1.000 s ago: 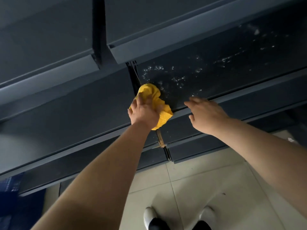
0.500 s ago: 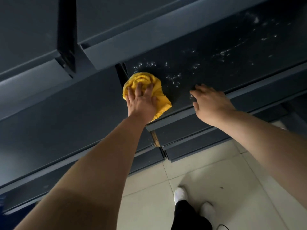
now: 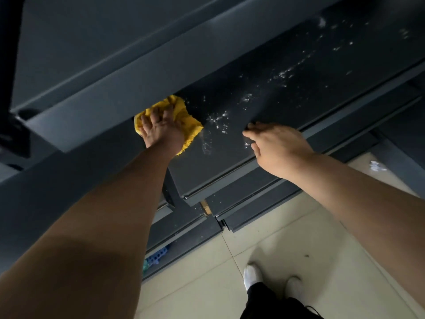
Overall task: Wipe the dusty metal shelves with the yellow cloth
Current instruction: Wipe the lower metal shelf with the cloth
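Observation:
My left hand (image 3: 162, 130) presses the bunched yellow cloth (image 3: 186, 122) flat against the dark metal shelf (image 3: 287, 100), deep at its left end, partly under the shelf above. White dust specks (image 3: 217, 119) dot the shelf just right of the cloth and trail toward the far right. My right hand (image 3: 277, 146) rests on the shelf near its front edge, fingers spread, holding nothing.
The upper shelf's front lip (image 3: 128, 93) overhangs the cloth. Lower shelves (image 3: 241, 203) step out below. A dark upright post (image 3: 9, 65) stands at far left. Beige floor tiles (image 3: 299, 231) and my white shoes (image 3: 253, 273) are below. A blue perforated item (image 3: 157, 255) lies under the bottom shelf.
My left hand has pushed the cloth farther back on the shelf, under the upper shelf. A wiped streak shows beside it. My right hand stays on the front edge.

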Demonstrator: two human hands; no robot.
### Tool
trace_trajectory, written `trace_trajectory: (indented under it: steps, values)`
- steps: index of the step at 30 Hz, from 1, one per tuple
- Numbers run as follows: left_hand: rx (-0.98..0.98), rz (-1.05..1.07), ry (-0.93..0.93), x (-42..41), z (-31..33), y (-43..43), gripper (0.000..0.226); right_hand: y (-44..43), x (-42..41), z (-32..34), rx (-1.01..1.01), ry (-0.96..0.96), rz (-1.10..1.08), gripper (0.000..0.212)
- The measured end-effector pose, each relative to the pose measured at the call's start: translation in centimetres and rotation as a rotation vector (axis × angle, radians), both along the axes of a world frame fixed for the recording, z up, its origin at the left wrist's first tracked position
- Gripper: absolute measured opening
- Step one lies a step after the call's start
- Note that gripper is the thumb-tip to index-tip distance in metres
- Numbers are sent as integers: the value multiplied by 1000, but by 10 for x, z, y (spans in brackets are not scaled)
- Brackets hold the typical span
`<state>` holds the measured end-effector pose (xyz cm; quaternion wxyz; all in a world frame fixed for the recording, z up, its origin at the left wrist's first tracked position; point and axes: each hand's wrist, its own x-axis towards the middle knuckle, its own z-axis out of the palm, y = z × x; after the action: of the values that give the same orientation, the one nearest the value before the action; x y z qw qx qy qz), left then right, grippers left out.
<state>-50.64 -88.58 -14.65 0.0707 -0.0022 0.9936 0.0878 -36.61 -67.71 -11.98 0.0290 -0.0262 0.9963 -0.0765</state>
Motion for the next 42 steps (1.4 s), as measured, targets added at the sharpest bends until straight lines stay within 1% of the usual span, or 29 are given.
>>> trace_trajectory:
  steps: [5, 11, 15, 17, 23, 27, 34, 38, 42]
  values:
    - [-36, 34, 20, -3, -1, 11, 55, 7, -1, 0, -54, 62, 8, 37]
    - [-49, 73, 0, -4, 0, 20, 55, 12, -2, -1, -43, 77, 68, 31]
    - [-59, 75, -3, -3, 2, 41, 55, 26, -6, 5, -126, 19, 102, 34]
    - [-54, 68, 6, -4, 1, 56, 54, 42, -5, 8, -159, 23, 82, 38]
    - [-48, 77, 16, -9, 2, 100, 53, 107, -5, 6, -46, 9, -4, 44]
    - [-11, 34, 13, -11, 4, 139, 54, 129, -6, 8, 18, -45, 72, 50]
    - [9, -56, 9, -17, 10, 199, 56, 148, -11, 10, -111, -107, 183, 56]
    - [43, -129, -1, -18, 11, 205, 55, 150, -15, 11, -140, -144, 201, 56]
    - [58, -218, 2, -10, 12, 198, 52, 150, -19, 12, -121, -161, 220, 55]
